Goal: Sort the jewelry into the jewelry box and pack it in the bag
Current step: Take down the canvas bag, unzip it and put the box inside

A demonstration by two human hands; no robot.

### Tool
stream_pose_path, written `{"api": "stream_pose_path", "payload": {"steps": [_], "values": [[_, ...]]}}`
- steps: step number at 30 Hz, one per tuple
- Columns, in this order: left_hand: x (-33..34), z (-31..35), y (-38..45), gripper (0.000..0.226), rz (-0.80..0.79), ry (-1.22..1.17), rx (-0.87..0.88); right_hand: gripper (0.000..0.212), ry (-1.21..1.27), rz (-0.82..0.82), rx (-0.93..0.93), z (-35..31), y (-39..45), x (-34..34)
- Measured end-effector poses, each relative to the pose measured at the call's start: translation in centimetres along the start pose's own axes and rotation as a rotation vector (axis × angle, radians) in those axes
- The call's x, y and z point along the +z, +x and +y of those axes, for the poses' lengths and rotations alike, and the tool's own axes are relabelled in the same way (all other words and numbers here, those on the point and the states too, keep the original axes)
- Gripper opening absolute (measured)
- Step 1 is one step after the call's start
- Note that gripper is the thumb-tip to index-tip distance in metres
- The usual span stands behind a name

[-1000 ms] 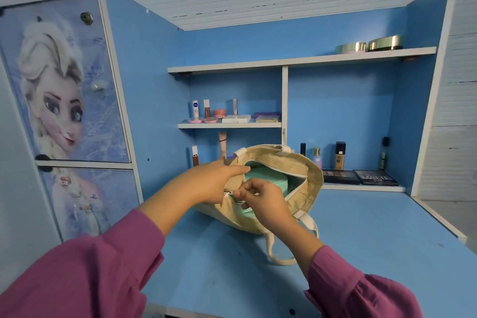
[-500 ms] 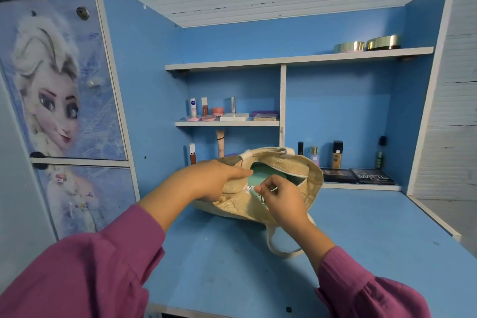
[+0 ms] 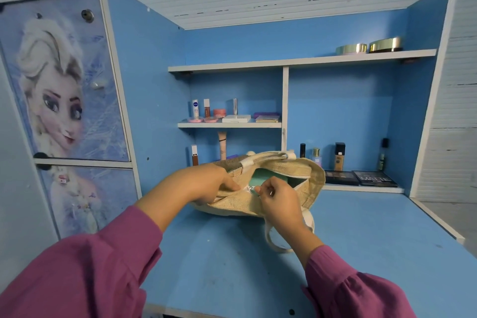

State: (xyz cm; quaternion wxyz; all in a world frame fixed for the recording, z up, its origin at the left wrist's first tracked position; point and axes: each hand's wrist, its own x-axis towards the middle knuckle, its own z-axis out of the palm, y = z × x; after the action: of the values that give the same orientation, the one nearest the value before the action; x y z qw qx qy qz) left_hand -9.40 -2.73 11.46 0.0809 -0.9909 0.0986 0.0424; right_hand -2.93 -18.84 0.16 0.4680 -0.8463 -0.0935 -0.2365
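Woven tan bag [image 3: 273,204] lies on its side on the blue desk [image 3: 361,253], mouth facing the camera, at about 12 o'clock from the two hands. Teal jewelry box [image 3: 260,178] sits inside the bag, partly visible through the opening, just past the fingertips of both hands.

Left hand [image 3: 204,183], at 9 o'clock of the bag mouth: fingers curled over the near edge of the fabric, gripping it.

Right hand [image 3: 278,201], at 6 o'clock of the opening: thumb and forefinger pinching a small zipper pull [image 3: 258,191] at the bag's rim. Hands almost touching at the zipper.

Bag's pale strap [image 3: 273,242] loops onto the desk under the right wrist.

Cosmetics bottles [image 3: 339,160] and palettes [image 3: 374,178] stand at the back, 1 to 2 o'clock of the bag.
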Motion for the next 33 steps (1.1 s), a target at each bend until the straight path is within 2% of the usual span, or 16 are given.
{"api": "stream_pose_path", "payload": {"steps": [6,11,14,19,21,22,24,26,28,29,31,33], "values": [[0.1,-0.3,-0.6,0.075,-0.064,0.067,-0.009,0.020,-0.061,0.143,0.156,3.6,1.4,-3.0],[-0.3,0.1,-0.9,0.080,-0.115,0.030,-0.023,0.009,-0.183,0.259,0.265,7.4,3.3,-7.3],[-0.5,0.6,-1.0,0.072,-0.155,-0.096,-0.035,0.011,-0.165,0.229,0.274,8.2,3.9,-8.0],[-0.7,3.4,-1.6,0.043,-0.169,-0.242,-0.023,0.017,0.100,0.135,0.287,8.7,3.7,-7.6],[-0.5,5.4,-1.6,0.023,-0.147,-0.210,0.019,0.025,0.172,0.107,0.315,8.9,3.5,-7.6],[-0.2,6.7,-1.4,0.020,-0.116,-0.163,0.051,0.029,0.216,0.090,0.337,9.0,3.4,-7.5],[0.5,9.3,-1.0,0.026,-0.055,-0.072,0.139,0.038,0.328,0.042,0.423,8.5,3.1,-7.4],[0.9,11.4,-0.7,0.039,-0.078,-0.048,0.258,0.048,0.432,-0.015,0.522,7.8,3.0,-7.5],[0.4,11.9,-0.4,0.048,-0.161,-0.134,0.330,0.047,0.476,-0.051,0.561,6.9,3.2,-7.8],[0.0,11.4,0.0,0.050,-0.164,-0.252,0.318,0.042,0.482,-0.057,0.563,6.6,3.3,-8.0],[-0.8,9.4,1.1,0.047,-0.050,-0.542,0.225,0.031,0.499,-0.085,0.574,6.1,3.6,-8.3],[-1.0,6.6,2.9,0.040,0.184,-0.611,0.098,0.026,0.526,-0.107,0.569,5.7,3.8,-8.4]]}}
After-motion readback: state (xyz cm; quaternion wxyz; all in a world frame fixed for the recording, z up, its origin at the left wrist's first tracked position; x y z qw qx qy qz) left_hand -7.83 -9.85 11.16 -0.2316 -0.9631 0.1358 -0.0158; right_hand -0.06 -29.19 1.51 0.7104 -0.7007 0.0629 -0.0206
